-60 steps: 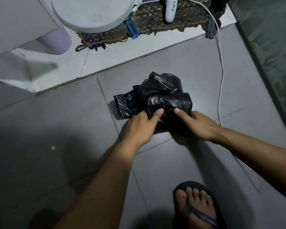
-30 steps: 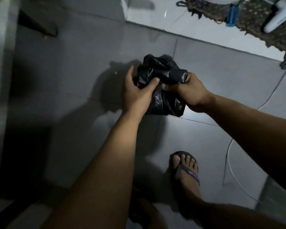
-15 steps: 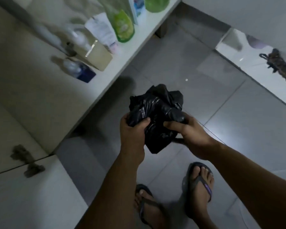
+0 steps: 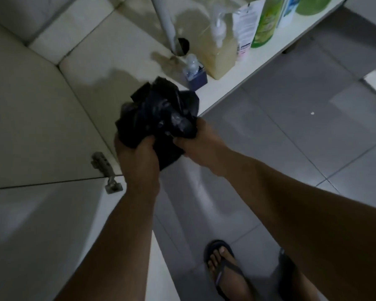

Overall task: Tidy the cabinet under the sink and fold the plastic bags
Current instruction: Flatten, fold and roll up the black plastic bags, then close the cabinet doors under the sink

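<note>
Two hands hold one crumpled bundle of black plastic bags [image 4: 159,118] in the air, in front of the open cabinet's white floor [image 4: 109,61]. The left hand [image 4: 137,157] grips the bundle's lower left side with its fingers curled round the plastic; the right hand [image 4: 195,144] pinches the lower right side, thumb and fingers closed on a glossy fold. How many bags make up the bundle cannot be told, as the folds run together in the dim light.

Just beyond the bundle, on the cabinet floor, stands a small clear bottle with a dark blue base [image 4: 194,72]. Behind it is a large pump bottle of pale yellowish liquid [image 4: 215,48], then a white tube [image 4: 245,27] bearing small print too blurred to read, a green bottle [image 4: 265,18] whose label is also unreadable, and two more containers cut off by the top edge. A grey drain pipe [image 4: 165,20] drops into a hole in the cabinet floor; its upper end is out of frame.

A metal hinge [image 4: 105,170] sits on the cabinet wall near the left wrist, by the open white door [image 4: 41,224]. Grey floor tiles [image 4: 291,127] spread to the right. Below, a foot in a dark flip-flop [image 4: 223,268] stands on the tiles; a second sandal is partly hidden behind the right forearm.
</note>
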